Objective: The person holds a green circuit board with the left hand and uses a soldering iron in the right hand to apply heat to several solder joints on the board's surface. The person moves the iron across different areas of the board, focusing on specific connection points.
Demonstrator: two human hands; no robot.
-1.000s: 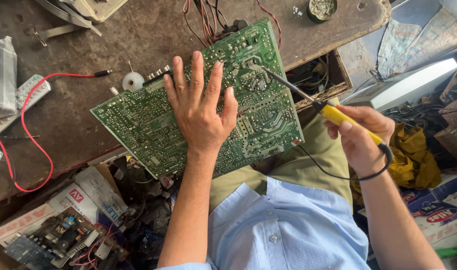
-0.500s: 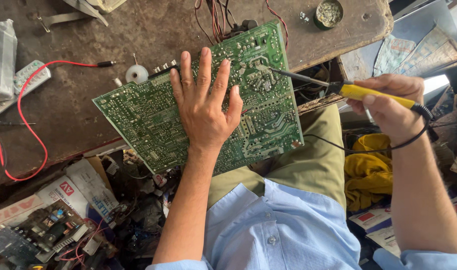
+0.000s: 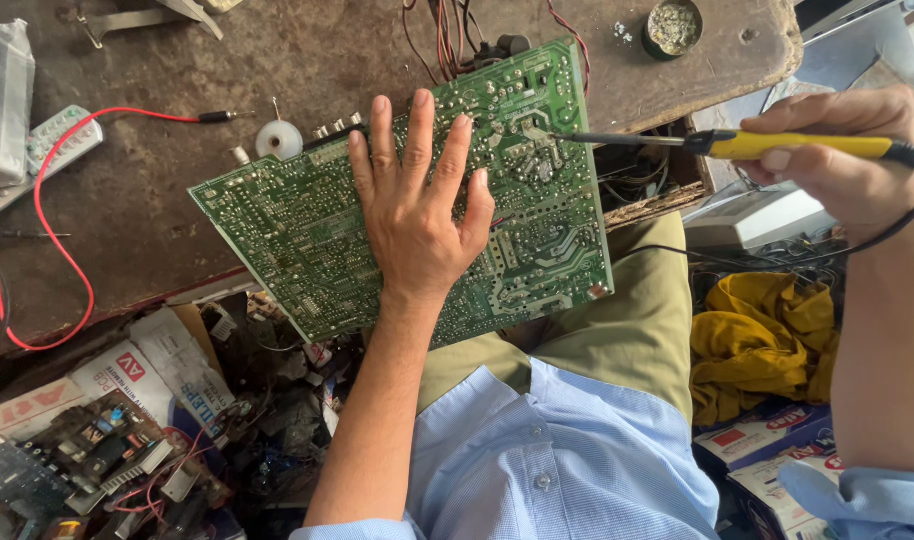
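The left hand (image 3: 417, 215) lies flat and open, fingers spread, palm down on the solder side of a green circuit board (image 3: 307, 235) that rests tilted, its upper part on the worn brown tabletop (image 3: 157, 200) and its lower edge over the person's lap (khaki trousers and a light blue shirt show below it). The right hand (image 3: 837, 160) is closed around the yellow handle of a soldering iron (image 3: 777, 146), held level, with its dark metal tip touching the board near the upper right corner; a black cord runs from the handle's end down past the wrist. A bundle of red and dark wires (image 3: 447, 35) leaves the board's top edge. Just beside the board's upper left edge stands a small white spool of solder (image 3: 279, 138), and a red test lead (image 3: 57, 240) loops across the tabletop further left, near a grey remote control (image 3: 47, 150). A round tin (image 3: 674, 27) sits at the tabletop's far right. Below the tabletop's edge lie another circuit board with parts (image 3: 87, 450) and cardboard boxes, and a yellow cloth (image 3: 762, 340) is bunched beside the right knee
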